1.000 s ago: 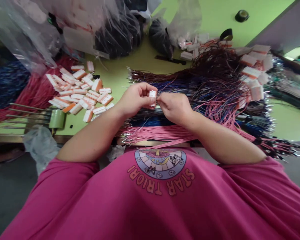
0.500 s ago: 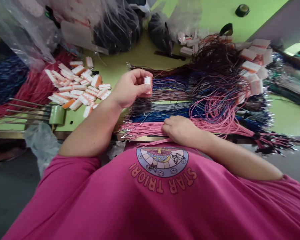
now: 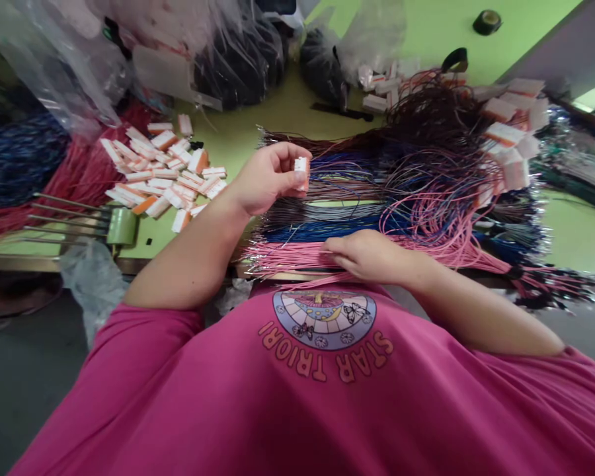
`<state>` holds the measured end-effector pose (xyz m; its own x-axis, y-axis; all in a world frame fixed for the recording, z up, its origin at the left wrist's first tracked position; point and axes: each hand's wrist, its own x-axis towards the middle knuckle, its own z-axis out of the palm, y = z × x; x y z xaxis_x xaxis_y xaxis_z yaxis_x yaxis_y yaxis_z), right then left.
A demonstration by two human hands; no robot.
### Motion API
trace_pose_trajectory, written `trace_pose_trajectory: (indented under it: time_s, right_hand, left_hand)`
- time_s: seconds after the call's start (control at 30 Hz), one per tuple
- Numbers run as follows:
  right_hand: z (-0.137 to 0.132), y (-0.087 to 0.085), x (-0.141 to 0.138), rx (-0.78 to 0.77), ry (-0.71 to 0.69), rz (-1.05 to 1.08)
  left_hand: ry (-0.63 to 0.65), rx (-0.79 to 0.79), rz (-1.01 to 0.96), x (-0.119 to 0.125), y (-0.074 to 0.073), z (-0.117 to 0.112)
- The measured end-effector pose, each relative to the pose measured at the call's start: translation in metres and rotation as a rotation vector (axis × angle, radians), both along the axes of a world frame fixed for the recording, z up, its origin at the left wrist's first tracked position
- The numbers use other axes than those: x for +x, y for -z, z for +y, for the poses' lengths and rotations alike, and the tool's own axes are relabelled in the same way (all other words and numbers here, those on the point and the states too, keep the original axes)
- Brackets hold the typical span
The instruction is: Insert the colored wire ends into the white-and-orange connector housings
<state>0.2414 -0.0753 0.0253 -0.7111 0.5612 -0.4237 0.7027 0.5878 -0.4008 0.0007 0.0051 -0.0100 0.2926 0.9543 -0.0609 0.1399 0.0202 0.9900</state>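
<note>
My left hand (image 3: 268, 177) is raised over the table, its fingers pinched round a small white plastic connector (image 3: 301, 170). My right hand (image 3: 364, 256) lies low on the row of pink wires (image 3: 287, 258) at the table's near edge, fingers closed on one or more of them. Beyond the pink wires lie rows of blue (image 3: 317, 230), grey and dark brown wires, side by side.
A heap of white and orange connectors (image 3: 163, 177) lies at the left. A tangle of wired connectors (image 3: 506, 152) sits at the right. Plastic bags (image 3: 238, 53) crowd the back. A green tool with metal prongs (image 3: 119, 226) rests near the left edge, and tape rolls (image 3: 486, 21) lie far back.
A second ago both hands met at the connector. My right hand has since dropped to the pink wires, while my left keeps the connector raised.
</note>
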Motion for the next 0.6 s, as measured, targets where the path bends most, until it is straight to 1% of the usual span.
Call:
trace_pose_trajectory:
  time_s: [0.07, 0.1, 0.2, 0.3, 0.37, 0.4, 0.43, 0.47, 0.53, 0.6]
  right_hand:
    - [0.002, -0.003, 0.003, -0.006, -0.02, 0.031]
    - [0.002, -0.006, 0.004, -0.034, -0.038, 0.085]
    - [-0.002, -0.016, -0.001, -0.182, -0.075, 0.331]
    - [-0.012, -0.025, -0.025, -0.293, -0.098, 0.509]
    - [-0.014, -0.025, -0.046, -0.315, -0.133, 0.601]
    - [-0.012, -0.024, -0.054, -0.299, -0.126, 0.644]
    - [-0.007, -0.021, -0.059, -0.25, -0.084, 0.682]
    - [-0.002, -0.018, -0.061, -0.172, -0.011, 0.706]
    - [0.013, -0.01, -0.054, 0.047, 0.18, 0.701]
    - [0.026, -0.002, -0.04, 0.256, 0.337, 0.652]
  left_hand:
    - [0.015, -0.002, -0.001, -0.001, 0.001, 0.001]
    - [0.019, -0.008, -0.013, -0.001, 0.001, 0.001]
    - [0.04, -0.041, -0.073, -0.002, 0.0, 0.0]
    - [0.078, -0.061, -0.108, -0.002, 0.0, -0.002]
    - [0.1, -0.057, -0.1, -0.002, 0.002, -0.003]
    - [0.109, -0.051, -0.092, -0.002, 0.003, -0.003]
    - [0.116, -0.045, -0.087, -0.003, 0.005, -0.003]
    - [0.122, -0.039, -0.088, -0.003, 0.007, -0.003]
    - [0.132, -0.042, -0.116, -0.003, 0.009, -0.002]
    - [0.145, -0.067, -0.163, -0.003, 0.01, -0.001]
